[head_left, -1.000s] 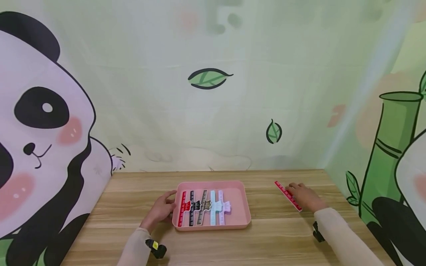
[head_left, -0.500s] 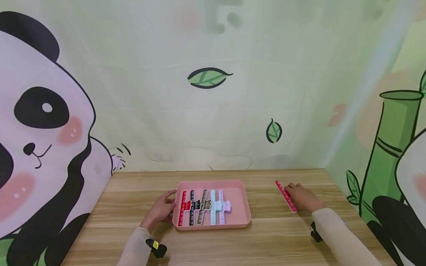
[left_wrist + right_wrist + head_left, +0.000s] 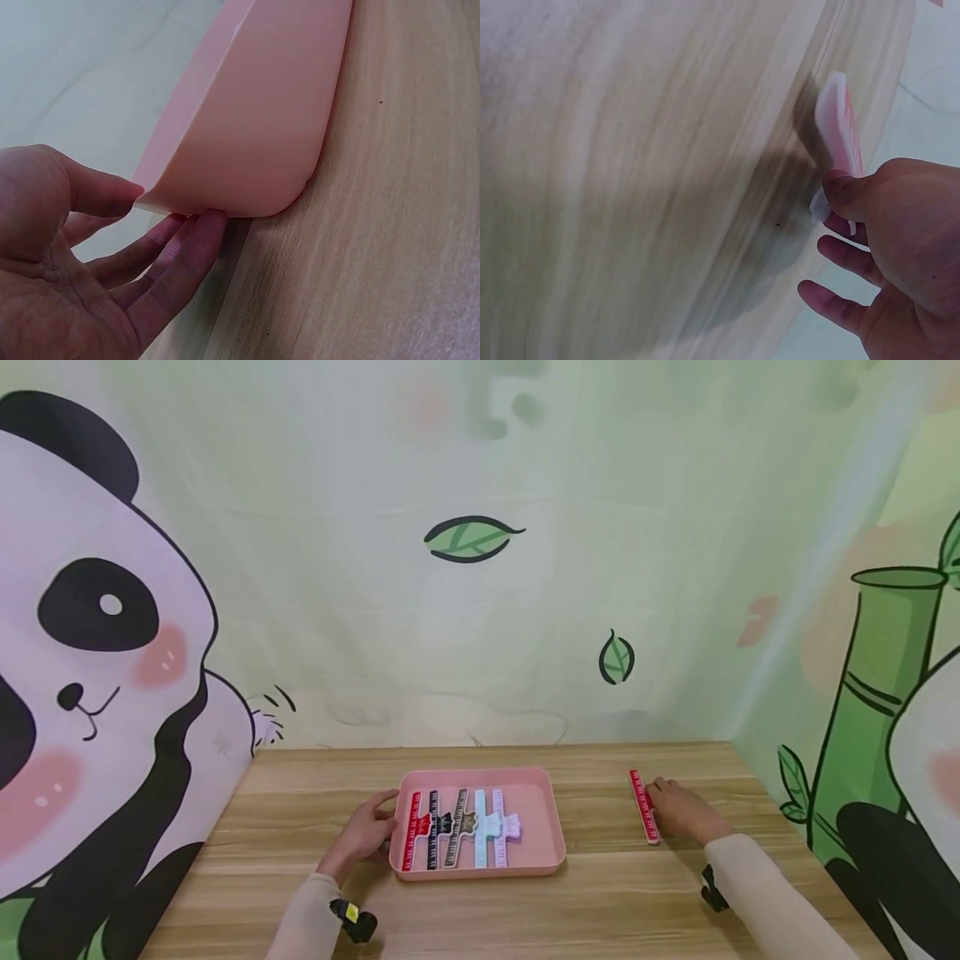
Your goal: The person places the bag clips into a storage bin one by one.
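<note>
The pink tray (image 3: 540,843) serves as the landmark, sitting mid-table on the wooden table (image 3: 600,902). Just left of the tray, the left hand (image 3: 363,835) rests against its near left corner, thumb over the rim and fingertips (image 3: 199,229) tucked under the edge: a light grasp on the tray, steadying it. Inside the tray, toward its left half, five rulers (image 3: 453,839) lie side by side: red, black, brown, pale blue, lilac. The tray's right part is bare.

Well right of the tray lies the red ruler (image 3: 643,806), running away from the person along the table. The right hand (image 3: 682,810) pinches it at its near half; in the wrist view, the thumb and a finger hold the ruler's edge while the ruler tilts up on its side (image 3: 838,124).

The ruler looks thin, light and stiff, probably smooth plastic, so it would likely be hard to lift while flat; a pinch across its narrow width near the middle seems safest.
</note>
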Demonstrator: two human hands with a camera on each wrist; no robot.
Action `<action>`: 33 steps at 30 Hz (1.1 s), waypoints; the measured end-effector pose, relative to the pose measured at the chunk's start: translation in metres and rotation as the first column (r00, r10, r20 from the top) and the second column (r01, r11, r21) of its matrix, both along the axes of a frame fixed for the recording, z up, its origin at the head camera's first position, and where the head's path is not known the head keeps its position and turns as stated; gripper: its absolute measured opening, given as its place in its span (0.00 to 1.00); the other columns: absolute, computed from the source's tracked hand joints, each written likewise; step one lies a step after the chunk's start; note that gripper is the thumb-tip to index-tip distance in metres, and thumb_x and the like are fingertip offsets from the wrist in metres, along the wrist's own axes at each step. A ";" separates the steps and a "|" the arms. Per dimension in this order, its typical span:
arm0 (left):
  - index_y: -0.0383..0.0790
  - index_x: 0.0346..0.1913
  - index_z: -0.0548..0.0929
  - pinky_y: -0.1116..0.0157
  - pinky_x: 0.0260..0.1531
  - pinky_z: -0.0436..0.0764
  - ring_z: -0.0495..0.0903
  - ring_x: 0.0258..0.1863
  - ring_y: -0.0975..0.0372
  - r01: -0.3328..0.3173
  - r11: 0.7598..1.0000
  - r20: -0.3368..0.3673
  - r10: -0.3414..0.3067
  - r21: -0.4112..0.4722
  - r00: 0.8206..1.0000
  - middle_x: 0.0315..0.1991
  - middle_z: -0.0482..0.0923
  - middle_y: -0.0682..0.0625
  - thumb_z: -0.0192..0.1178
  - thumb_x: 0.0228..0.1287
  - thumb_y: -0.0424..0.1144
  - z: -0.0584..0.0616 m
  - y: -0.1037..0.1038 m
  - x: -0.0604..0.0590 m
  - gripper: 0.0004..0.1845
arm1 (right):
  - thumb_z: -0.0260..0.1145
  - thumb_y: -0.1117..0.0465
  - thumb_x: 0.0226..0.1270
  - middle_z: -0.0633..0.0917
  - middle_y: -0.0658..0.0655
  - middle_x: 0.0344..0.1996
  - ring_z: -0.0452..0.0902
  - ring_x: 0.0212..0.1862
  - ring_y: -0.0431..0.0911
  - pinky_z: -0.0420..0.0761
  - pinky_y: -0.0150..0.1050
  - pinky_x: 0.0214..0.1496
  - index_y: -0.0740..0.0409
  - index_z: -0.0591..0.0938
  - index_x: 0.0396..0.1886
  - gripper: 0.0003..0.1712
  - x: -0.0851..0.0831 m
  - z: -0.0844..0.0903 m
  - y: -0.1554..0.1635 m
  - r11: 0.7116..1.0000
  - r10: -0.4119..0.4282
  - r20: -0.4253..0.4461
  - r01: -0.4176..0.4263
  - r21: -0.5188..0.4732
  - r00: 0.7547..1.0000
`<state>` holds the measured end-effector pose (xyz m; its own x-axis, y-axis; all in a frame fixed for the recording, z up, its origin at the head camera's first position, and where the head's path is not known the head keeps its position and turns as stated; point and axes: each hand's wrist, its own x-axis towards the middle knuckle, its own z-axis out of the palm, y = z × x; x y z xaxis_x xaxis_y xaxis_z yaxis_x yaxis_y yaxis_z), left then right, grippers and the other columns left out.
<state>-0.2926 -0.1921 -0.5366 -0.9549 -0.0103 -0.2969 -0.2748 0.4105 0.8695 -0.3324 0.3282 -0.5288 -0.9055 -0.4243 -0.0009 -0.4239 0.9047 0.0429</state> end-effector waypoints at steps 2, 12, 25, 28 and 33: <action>0.48 0.75 0.60 0.58 0.33 0.86 0.82 0.41 0.53 0.000 1.000 -0.001 0.000 0.002 1.000 0.64 0.70 0.31 0.51 0.71 0.35 0.000 0.000 0.000 0.31 | 0.62 0.67 0.67 0.79 0.68 0.49 0.77 0.53 0.62 0.80 0.56 0.55 0.72 0.75 0.56 0.20 0.002 0.003 -0.001 1.000 -0.006 -0.001 0.006 0.002 1.000; 0.48 0.75 0.60 0.58 0.33 0.86 0.82 0.42 0.53 0.004 1.000 0.000 -0.004 0.005 1.000 0.64 0.70 0.31 0.51 0.71 0.35 -0.002 -0.001 -0.001 0.31 | 0.63 0.64 0.67 0.78 0.66 0.46 0.76 0.50 0.59 0.80 0.54 0.49 0.73 0.74 0.55 0.21 0.006 0.015 -0.012 0.995 0.084 -0.116 -0.090 -0.048 0.990; 0.48 0.75 0.60 0.59 0.33 0.86 0.82 0.42 0.53 0.013 1.000 0.002 -0.013 0.009 1.000 0.65 0.69 0.31 0.51 0.71 0.35 -0.002 -0.002 -0.003 0.31 | 0.64 0.62 0.68 0.79 0.66 0.51 0.75 0.55 0.60 0.80 0.54 0.55 0.72 0.74 0.58 0.23 0.020 0.036 -0.041 0.994 0.088 -0.160 -0.096 -0.046 0.983; 0.49 0.75 0.60 0.59 0.33 0.86 0.82 0.42 0.53 0.011 1.000 0.008 -0.011 0.003 1.000 0.65 0.69 0.31 0.51 0.71 0.35 -0.001 -0.002 -0.003 0.31 | 0.63 0.61 0.69 0.78 0.66 0.53 0.74 0.57 0.60 0.79 0.55 0.57 0.72 0.73 0.60 0.25 0.023 0.042 -0.050 0.995 0.083 -0.141 -0.090 -0.046 0.986; 0.49 0.75 0.60 0.59 0.33 0.86 0.81 0.41 0.54 0.014 1.000 0.012 -0.014 0.003 1.000 0.65 0.69 0.31 0.51 0.71 0.35 -0.002 -0.001 -0.002 0.31 | 0.63 0.58 0.70 0.78 0.65 0.56 0.72 0.60 0.58 0.78 0.55 0.60 0.70 0.73 0.62 0.27 0.026 0.049 -0.065 0.996 0.082 -0.124 -0.087 -0.031 0.989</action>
<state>-0.2946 -0.1930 -0.5384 -0.9513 0.0038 -0.3082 -0.2793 0.4121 0.8673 -0.3060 0.2634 -0.4796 -0.8588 -0.4969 0.1249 -0.4924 0.8678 0.0670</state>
